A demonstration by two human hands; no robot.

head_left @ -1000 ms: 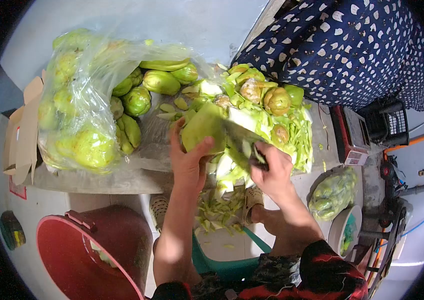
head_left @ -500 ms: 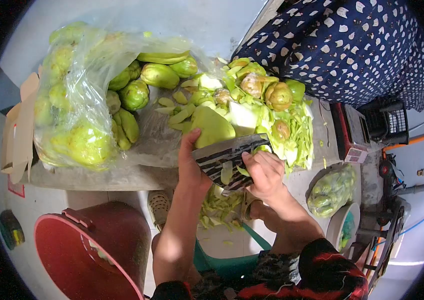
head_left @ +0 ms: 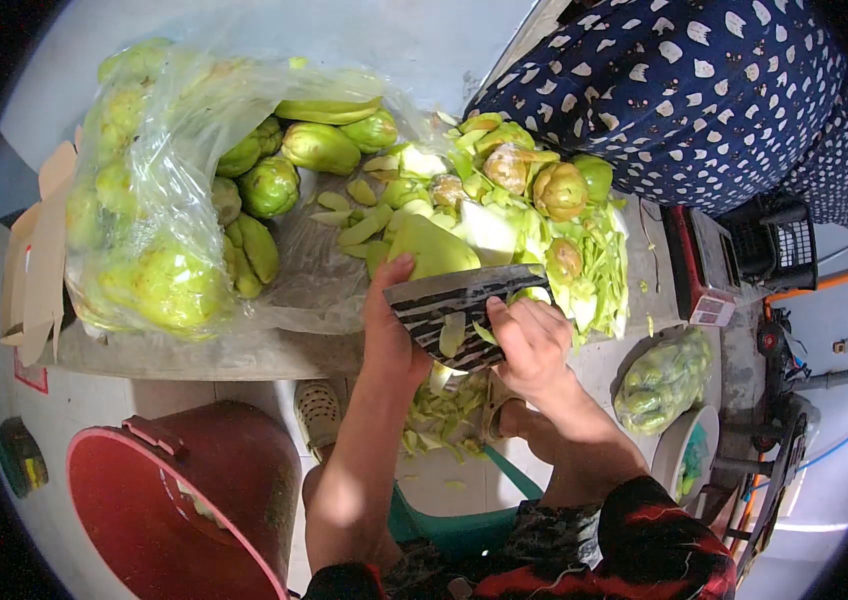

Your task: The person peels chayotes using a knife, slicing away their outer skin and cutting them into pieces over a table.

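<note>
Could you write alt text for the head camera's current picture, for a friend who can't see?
A person's left hand holds a pale green chayote while the right hand grips a broad-bladed knife close by. Peelings are heaped on the table near a clear plastic bag of chayotes, and a red bin stands below.

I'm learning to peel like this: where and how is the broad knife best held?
By the handle, I'd judge, coming from the right. The right hand's grip covers that end, while the broad knife's streaked blade stretches left across the front of the left hand's grip, making that end riskier.
</note>
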